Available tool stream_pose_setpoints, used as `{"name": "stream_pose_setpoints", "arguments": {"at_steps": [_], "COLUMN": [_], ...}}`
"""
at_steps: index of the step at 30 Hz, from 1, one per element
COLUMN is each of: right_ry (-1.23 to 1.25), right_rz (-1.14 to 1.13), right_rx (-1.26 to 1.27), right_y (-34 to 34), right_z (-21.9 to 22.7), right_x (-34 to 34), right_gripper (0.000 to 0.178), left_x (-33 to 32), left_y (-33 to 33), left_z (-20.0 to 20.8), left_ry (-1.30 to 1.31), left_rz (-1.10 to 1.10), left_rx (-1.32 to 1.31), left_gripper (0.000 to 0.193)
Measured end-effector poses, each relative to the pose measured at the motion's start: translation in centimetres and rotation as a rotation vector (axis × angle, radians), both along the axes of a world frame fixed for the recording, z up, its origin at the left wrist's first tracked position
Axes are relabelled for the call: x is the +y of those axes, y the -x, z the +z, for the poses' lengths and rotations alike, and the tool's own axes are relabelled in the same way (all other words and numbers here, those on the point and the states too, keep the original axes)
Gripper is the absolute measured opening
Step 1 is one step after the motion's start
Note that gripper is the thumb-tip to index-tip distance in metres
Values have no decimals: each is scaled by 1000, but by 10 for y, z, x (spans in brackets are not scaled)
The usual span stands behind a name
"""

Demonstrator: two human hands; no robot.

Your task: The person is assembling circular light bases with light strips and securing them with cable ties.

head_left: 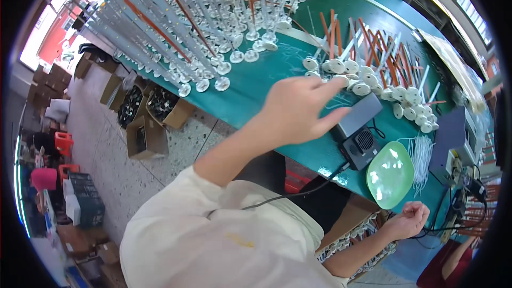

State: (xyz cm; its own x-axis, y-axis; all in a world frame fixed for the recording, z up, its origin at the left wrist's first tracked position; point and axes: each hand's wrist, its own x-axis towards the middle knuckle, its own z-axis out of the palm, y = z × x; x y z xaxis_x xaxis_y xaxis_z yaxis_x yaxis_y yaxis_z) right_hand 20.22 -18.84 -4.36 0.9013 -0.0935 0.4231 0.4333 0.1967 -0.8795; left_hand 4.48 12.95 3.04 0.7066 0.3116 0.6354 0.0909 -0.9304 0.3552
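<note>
My left hand [298, 109] reaches over the bench with thumb and forefinger apart. Its fingertip is beside a pile of white round-based pieces [368, 79] with orange and clear stems; whether it touches one I cannot tell. Below the thumb stands a grey and black box [360, 136] with a round grille and a cable. My right hand [408, 221] is at the bench's near edge with its fingers curled in; what they hold, if anything, is hidden. Close to it lies a shiny green dish [391, 176], and beside that a bundle of thin white wires [420, 165].
Many upright clear and orange tubes on round bases [213, 32] crowd the far left of the green bench [250, 96]. A purple-grey machine [453, 141] stands at right. Open cartons [144, 136] sit on the floor at left. Another person's arm [456, 258] shows at lower right.
</note>
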Motion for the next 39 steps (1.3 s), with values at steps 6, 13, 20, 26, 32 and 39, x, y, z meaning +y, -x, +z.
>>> {"name": "stream_pose_setpoints", "arguments": {"at_steps": [6,13,20,26,32,39], "right_ry": [59,-48,4,304,372,85], "right_rz": [57,20,-2,-40,416,335], "right_rx": [62,111,14,-127,-683,-786], "right_y": [-2,7,18,62,95,101], "right_z": [3,15,20,13,49,66], "right_x": [10,10,-9,12,84,98], "right_gripper": [23,18,15,6,28,34], "left_x": [43,79,73,38,-50,-95], "left_y": [127,126,121,115,77,35], "left_z": [-49,-71,-88,-50,19,25], "left_ry": [8,-26,-27,-376,223,490], "left_rz": [640,650,714,531,-69,-475], "left_rx": [20,83,230,4,-119,-170], "left_gripper": [17,29,25,21,16,8]}}
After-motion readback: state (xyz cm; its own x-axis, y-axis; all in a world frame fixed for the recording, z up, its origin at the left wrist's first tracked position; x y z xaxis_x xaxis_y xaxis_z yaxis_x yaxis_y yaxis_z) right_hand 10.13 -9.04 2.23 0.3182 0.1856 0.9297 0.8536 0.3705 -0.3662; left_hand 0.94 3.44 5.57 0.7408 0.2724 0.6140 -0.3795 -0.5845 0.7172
